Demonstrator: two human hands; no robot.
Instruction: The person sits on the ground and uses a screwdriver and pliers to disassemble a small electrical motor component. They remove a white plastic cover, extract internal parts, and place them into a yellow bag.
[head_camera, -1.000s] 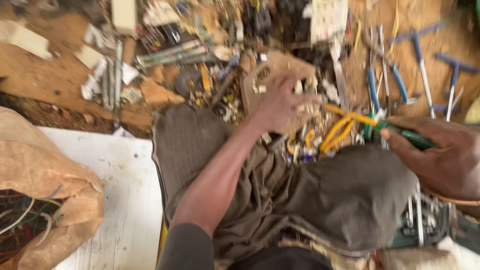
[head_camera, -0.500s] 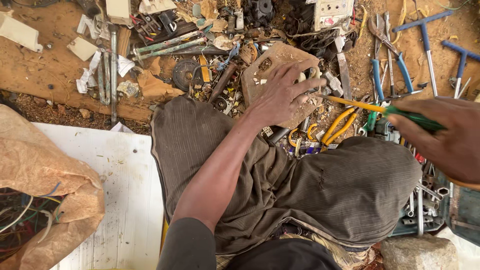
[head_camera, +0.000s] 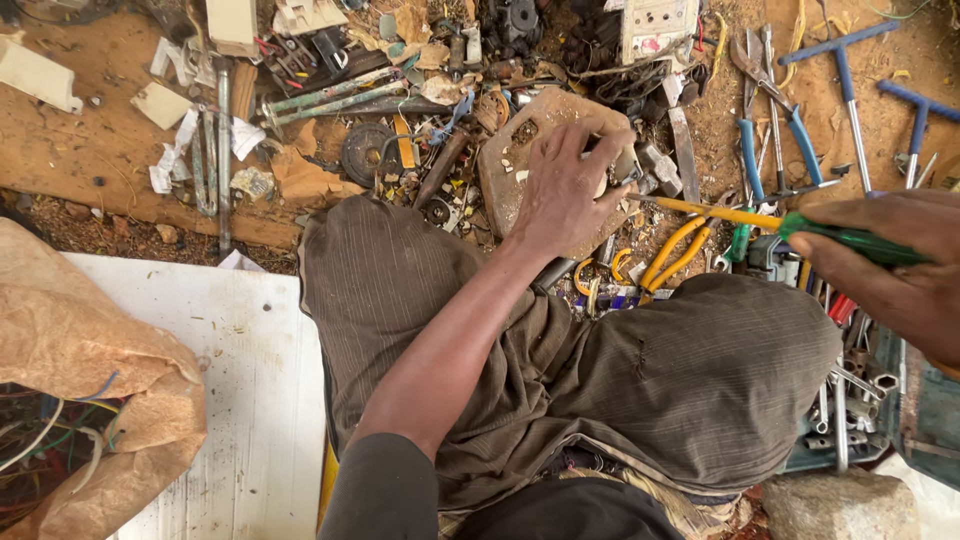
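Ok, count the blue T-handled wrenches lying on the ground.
2. One T-handled wrench lies at the top right on the dirt; a second one lies at the right edge beside it. More may be hidden in the scrap pile.

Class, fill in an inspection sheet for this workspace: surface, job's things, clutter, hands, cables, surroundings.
Surface: bare dirt ground, white board beside the knees.
Job's things: brown plate; green-handled screwdriver, tip beside the left hand.
Clutter: blue T-handle wrenches, orange-handled pliers, metal rods, scrap parts.
Hands: left hand presses on the plate; right hand grips the screwdriver.
Cables: coloured wires inside the sack.
Surroundings: brown paper sack, stone.
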